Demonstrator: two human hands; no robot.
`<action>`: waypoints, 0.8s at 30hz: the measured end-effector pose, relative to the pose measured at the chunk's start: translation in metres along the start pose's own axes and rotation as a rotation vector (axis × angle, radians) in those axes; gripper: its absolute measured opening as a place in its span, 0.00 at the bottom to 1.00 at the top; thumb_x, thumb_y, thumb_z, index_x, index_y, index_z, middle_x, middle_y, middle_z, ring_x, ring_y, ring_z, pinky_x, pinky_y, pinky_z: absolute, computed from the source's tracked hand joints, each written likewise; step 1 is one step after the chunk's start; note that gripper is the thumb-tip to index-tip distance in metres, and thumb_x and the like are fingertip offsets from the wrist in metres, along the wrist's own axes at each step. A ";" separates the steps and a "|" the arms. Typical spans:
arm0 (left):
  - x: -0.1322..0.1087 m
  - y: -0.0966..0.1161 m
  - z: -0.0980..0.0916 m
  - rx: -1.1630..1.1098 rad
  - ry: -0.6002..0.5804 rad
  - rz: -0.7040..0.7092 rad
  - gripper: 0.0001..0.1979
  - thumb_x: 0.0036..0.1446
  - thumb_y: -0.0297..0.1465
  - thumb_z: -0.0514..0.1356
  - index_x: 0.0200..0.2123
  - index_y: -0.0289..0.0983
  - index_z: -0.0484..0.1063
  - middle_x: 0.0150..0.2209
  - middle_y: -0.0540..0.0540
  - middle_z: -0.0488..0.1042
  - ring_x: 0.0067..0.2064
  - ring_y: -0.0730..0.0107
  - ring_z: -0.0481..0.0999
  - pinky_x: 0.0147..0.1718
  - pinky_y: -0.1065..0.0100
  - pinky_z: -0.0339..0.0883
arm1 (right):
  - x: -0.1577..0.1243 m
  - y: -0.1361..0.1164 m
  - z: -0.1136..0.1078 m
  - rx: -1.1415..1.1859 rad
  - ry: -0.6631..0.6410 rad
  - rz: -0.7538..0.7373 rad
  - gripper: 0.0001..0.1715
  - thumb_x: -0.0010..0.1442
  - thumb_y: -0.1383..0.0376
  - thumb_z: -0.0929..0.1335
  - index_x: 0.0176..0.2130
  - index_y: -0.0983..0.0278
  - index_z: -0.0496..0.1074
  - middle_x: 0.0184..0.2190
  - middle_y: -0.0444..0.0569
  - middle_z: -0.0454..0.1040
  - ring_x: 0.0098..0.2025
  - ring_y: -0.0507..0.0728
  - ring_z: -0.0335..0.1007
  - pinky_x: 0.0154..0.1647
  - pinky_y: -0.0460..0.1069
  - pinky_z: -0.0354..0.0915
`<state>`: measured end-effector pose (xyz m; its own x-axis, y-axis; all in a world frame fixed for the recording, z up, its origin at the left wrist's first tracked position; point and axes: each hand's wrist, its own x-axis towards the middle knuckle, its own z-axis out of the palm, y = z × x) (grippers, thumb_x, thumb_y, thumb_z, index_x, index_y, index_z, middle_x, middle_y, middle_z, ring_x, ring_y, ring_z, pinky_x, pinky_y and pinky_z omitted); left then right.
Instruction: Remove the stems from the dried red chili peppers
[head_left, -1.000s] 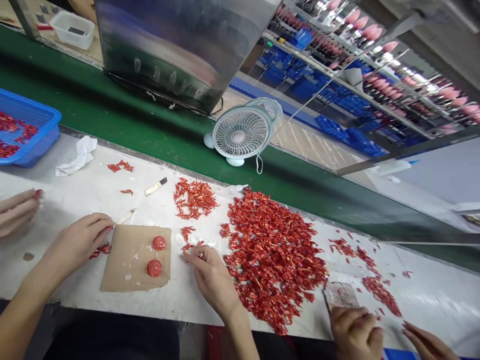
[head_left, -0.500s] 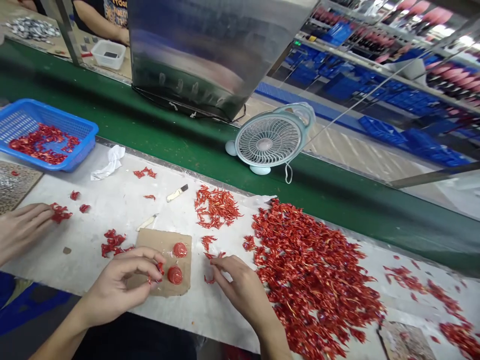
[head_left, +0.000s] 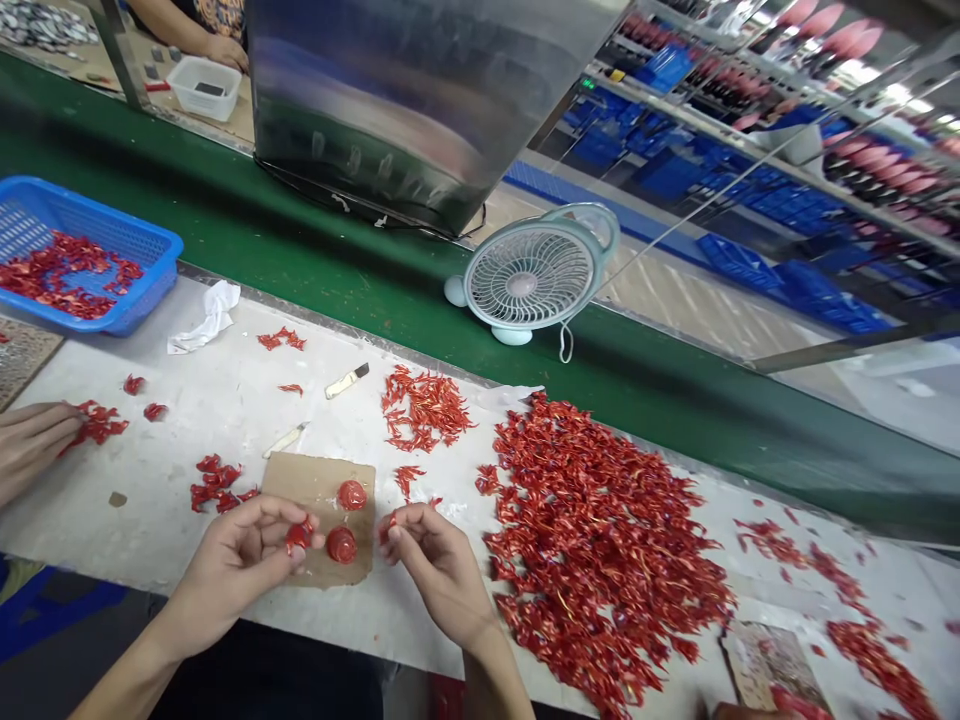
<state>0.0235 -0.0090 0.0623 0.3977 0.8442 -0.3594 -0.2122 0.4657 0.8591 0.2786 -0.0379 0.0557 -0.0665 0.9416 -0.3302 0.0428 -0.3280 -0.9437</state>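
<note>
My left hand (head_left: 236, 560) pinches a small red piece (head_left: 298, 536) over the left edge of a brown cardboard square (head_left: 315, 482). Two round red caps (head_left: 342, 545) sit on that cardboard. My right hand (head_left: 435, 560) is closed in a pinch on another small red piece (head_left: 388, 524) just right of the cardboard. A big heap of red pieces (head_left: 600, 540) lies right of that hand, and a smaller heap (head_left: 424, 408) lies beyond the cardboard. A few red pieces (head_left: 214, 483) lie left of the cardboard.
Another person's hand (head_left: 30, 445) rests at the left edge on red bits. A blue basket (head_left: 142, 285) of red pieces stands far left. A small fan (head_left: 529, 280) stands on the green belt (head_left: 300, 260). Two small blades (head_left: 345, 381) and a white tissue (head_left: 202, 318) lie on the table.
My left hand has come from the cardboard's left side to its front edge with a red piece. My right hand has lifted a red piece and turned toward the left hand. The view shifted.
</note>
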 end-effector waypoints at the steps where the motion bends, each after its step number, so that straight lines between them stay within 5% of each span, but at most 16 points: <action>1: -0.001 0.001 0.001 -0.023 0.002 -0.029 0.07 0.61 0.33 0.66 0.42 0.42 0.76 0.43 0.45 0.82 0.44 0.65 0.82 0.39 0.71 0.74 | 0.002 0.000 0.003 0.077 -0.010 0.030 0.13 0.66 0.55 0.70 0.37 0.62 0.72 0.31 0.47 0.76 0.30 0.52 0.71 0.34 0.47 0.69; 10: -0.003 -0.006 -0.008 0.087 0.085 0.068 0.01 0.56 0.31 0.69 0.33 0.41 0.81 0.42 0.45 0.81 0.45 0.66 0.80 0.43 0.72 0.74 | 0.013 -0.001 0.008 0.195 -0.032 0.088 0.12 0.58 0.58 0.76 0.35 0.63 0.76 0.28 0.44 0.75 0.28 0.50 0.69 0.33 0.46 0.68; 14: -0.004 -0.008 -0.012 0.098 0.043 0.081 0.05 0.59 0.34 0.66 0.37 0.41 0.82 0.46 0.42 0.79 0.40 0.66 0.78 0.31 0.73 0.74 | 0.017 0.002 0.008 0.070 0.060 0.062 0.14 0.59 0.55 0.74 0.35 0.63 0.78 0.29 0.44 0.74 0.25 0.49 0.67 0.28 0.46 0.67; 19: -0.003 -0.005 -0.005 -0.041 0.125 -0.045 0.08 0.54 0.34 0.70 0.30 0.39 0.75 0.37 0.47 0.78 0.34 0.70 0.75 0.24 0.74 0.72 | 0.019 0.006 0.010 0.039 0.082 0.085 0.15 0.60 0.53 0.74 0.35 0.63 0.79 0.27 0.45 0.74 0.27 0.50 0.67 0.29 0.46 0.67; 24: -0.003 -0.004 -0.003 0.015 0.145 -0.131 0.16 0.58 0.39 0.68 0.49 0.45 0.77 0.40 0.49 0.81 0.42 0.67 0.80 0.41 0.70 0.77 | 0.021 0.004 0.011 0.105 0.090 0.121 0.17 0.57 0.53 0.76 0.35 0.64 0.79 0.24 0.45 0.75 0.26 0.50 0.67 0.28 0.45 0.66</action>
<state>0.0205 -0.0123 0.0586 0.2880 0.8066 -0.5161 -0.1537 0.5709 0.8065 0.2661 -0.0206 0.0447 0.0228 0.8964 -0.4427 -0.0599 -0.4408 -0.8956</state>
